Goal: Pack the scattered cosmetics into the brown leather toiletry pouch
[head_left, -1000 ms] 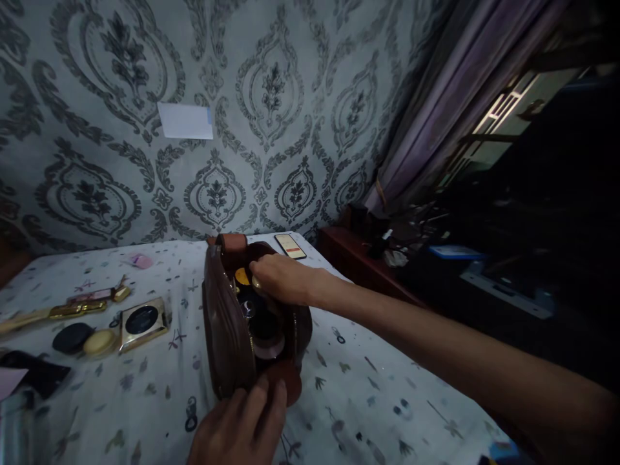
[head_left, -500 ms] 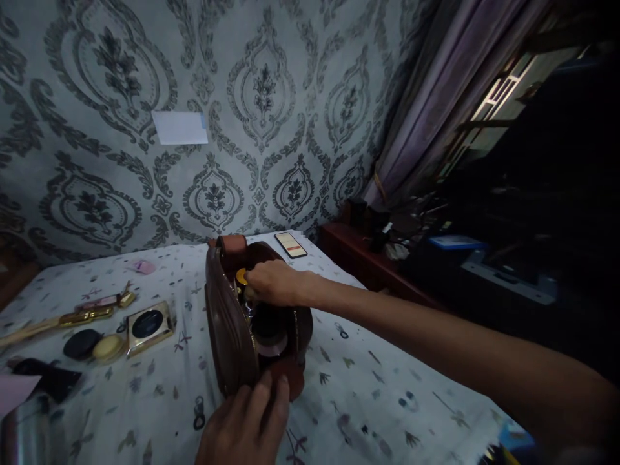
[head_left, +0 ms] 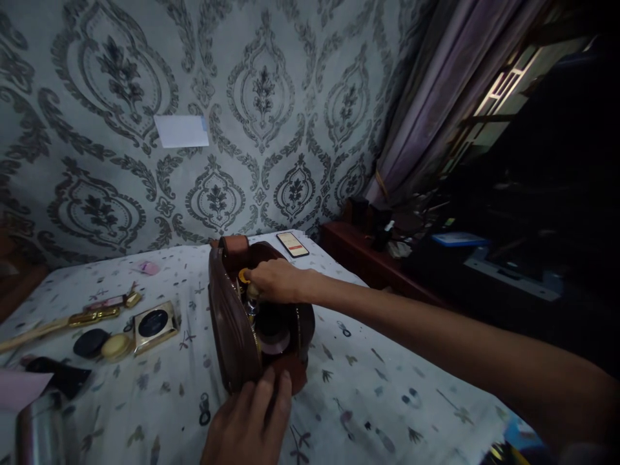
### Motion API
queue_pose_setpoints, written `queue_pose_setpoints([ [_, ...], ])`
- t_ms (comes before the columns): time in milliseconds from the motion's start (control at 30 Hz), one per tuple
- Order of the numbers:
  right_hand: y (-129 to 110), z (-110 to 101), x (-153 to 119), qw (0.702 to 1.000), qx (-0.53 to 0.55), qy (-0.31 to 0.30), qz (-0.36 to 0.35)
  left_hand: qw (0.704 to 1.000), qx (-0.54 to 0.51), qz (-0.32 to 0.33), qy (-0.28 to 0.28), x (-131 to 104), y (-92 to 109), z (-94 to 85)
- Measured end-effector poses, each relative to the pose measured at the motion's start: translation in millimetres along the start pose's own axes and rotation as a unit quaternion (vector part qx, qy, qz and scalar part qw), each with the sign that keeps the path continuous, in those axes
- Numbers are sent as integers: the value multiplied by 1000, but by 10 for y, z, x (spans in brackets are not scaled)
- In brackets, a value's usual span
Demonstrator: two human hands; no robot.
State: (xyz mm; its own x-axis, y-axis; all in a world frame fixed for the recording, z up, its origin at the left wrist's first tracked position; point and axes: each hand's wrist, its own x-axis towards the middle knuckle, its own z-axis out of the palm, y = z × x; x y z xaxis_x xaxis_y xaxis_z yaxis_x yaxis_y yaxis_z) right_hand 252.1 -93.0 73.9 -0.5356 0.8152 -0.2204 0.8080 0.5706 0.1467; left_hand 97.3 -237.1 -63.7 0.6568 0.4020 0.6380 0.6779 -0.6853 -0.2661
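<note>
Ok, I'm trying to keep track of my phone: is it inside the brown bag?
No, the phone lies face up on the patterned sheet, beyond the brown bag and to its right.

White printed cloth (head_left: 356, 387) with small leaf motifs, spread under all things. Near middle, brown bag (head_left: 232, 329) stands upright, mouth open. Behind it, toward right, smartphone (head_left: 292, 244) with lit screen. At left, square gold compact (head_left: 155, 325); just beside, pale yellow disc (head_left: 116, 347), then black disc (head_left: 91, 343). Also long stick with gold end (head_left: 94, 316); farther back, small pink object (head_left: 148, 267). Nearer: black item (head_left: 65, 376), pale pink sheet (head_left: 22, 387), shiny cylinder (head_left: 41, 429), blurred.
</note>
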Motion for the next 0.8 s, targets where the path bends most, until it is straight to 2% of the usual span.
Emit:
queue_pose_setpoints([
  [200,10,-26,-44,999,-9,32,0,1000,-5,-1,-4,75,-48,-75],
  [333,18,-100,-201,997,-42,59,-1,1000,-7,-21,-21,115,-93,-138],
  [567,45,-98,-471,998,-43,45,-2,999,-16,-48,0,256,-138,-172],
  [700,10,-38,-469,996,-77,40,-28,997,-16,-71,26,346,-116,-205],
  [800,-61,-35,-386,995,-82,40,-29,997,-23,-67,23,333,-103,-223],
])
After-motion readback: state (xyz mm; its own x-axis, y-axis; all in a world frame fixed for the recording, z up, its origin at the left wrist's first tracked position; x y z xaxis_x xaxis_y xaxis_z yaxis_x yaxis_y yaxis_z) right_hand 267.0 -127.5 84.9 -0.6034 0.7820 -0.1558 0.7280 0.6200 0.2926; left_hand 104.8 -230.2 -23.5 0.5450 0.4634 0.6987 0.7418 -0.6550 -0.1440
